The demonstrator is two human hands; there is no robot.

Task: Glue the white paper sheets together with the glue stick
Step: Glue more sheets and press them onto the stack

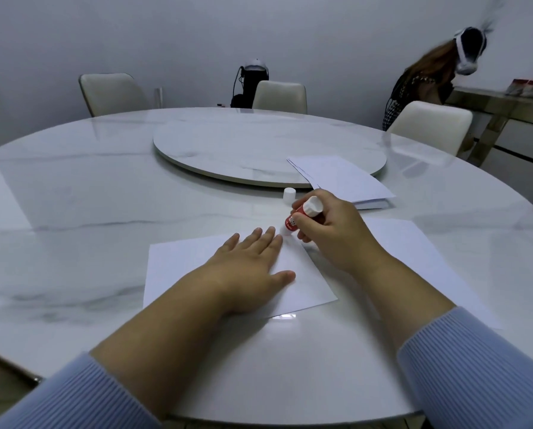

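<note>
Head view: glue stick tip down at the sheet's far corner

Your left hand (246,264) lies flat on the near white sheet (178,274), fingers straight and spread, pinning it to the tabletop (73,212) near the edge closest to you. Your right hand (330,233) is curled around the red glue stick (302,216), grasping its barrel; the white twist end pokes out above your fingers and the stick tilts down and to the left, its tip meeting the paper at the sheet's far corner, just beside your left fingertips (269,232). A second white sheet (413,243) lies under your right wrist, overlapped by the first one's right edge. The stick's white cap (289,194) stands upright on the tabletop just beyond your right hand, close to the rim of the round turntable (259,144). A stack of white sheets (342,178) rests partly on that turntable's near right rim, further out from your right hand.
</note>
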